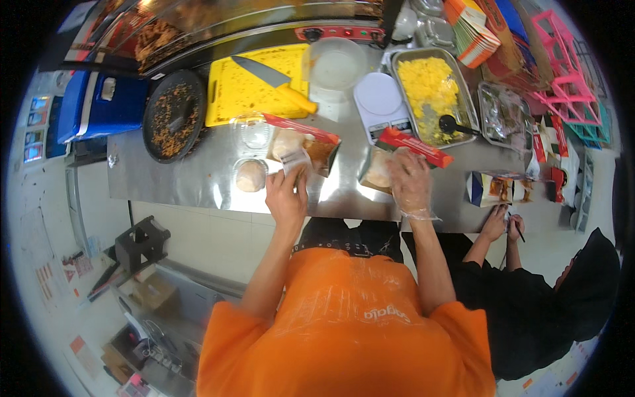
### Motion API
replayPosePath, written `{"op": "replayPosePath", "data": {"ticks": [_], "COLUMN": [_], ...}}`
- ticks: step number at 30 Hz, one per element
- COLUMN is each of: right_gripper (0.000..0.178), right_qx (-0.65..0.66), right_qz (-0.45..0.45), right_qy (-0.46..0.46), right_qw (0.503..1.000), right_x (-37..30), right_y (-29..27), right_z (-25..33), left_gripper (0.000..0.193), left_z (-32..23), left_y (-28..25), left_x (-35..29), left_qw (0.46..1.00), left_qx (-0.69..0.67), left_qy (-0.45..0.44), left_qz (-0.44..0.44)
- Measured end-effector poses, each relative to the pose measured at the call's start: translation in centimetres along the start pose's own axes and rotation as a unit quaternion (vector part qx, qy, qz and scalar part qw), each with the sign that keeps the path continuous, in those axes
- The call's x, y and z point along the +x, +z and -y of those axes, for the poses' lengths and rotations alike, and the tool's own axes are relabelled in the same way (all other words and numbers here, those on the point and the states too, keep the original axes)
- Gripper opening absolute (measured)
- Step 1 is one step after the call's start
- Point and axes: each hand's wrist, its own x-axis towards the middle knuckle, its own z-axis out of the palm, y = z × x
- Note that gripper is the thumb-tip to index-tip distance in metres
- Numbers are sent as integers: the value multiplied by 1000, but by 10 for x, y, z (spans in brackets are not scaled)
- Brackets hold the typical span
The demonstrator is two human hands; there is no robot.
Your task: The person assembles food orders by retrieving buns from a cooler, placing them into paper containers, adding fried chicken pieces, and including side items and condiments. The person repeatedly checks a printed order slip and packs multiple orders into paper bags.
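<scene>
Live now, the left hand (288, 195) is bent at the left box (322, 157), clear film at its fingertips; the right hand (410, 182), plastic-gloved, is laid half-open over the right box (376, 171). Firm grip can't be told. Both red flaps (417, 147) are slanted far-left to near-right. A pale lump (284, 142) is held in the left box. Beyond the hands, the surface (165, 178) is crowded by board (228, 92), knife (264, 71), scale (378, 92) and tray (399, 83).

Open brown takeaway box (323, 159) on the left, red flap (299, 128) along the far edge, kinda slanted, pale mound (286, 143) inside; near it, second box (376, 177), looks pretty much the same, pale stuff inside, partly covered
</scene>
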Motion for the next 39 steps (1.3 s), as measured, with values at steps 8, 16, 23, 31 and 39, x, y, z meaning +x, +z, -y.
{"op": "replayPosePath", "data": {"ticks": [8, 16, 23, 31, 39], "right_gripper": [43, 32, 27, 28, 33], "right_qx": [15, 22, 65, -30, 113], "right_qz": [105, 50, 63, -1, -233], "right_qy": [13, 99, 121, 90, 398], "right_qw": [994, 994, 988, 995, 880], "right_x": [-26, -49, -44, -48, -71], "right_y": [17, 70, 39, 84, -5], "right_z": [67, 21, 22, 39, 42], "left_gripper": [56, 57, 52, 57, 55], "left_z": [69, 6, -8, 22, 31], "left_y": [0, 50, 103, 101, 1], "left_x": [24, -22, -20, -45, -48], "left_qw": [983, 868, 919, 944, 805], "left_qx": [20, -325, -86, -98, -211], "left_qy": [162, 100, 52, 197, -92], "left_qz": [80, 361, 380, 245, 546]}}
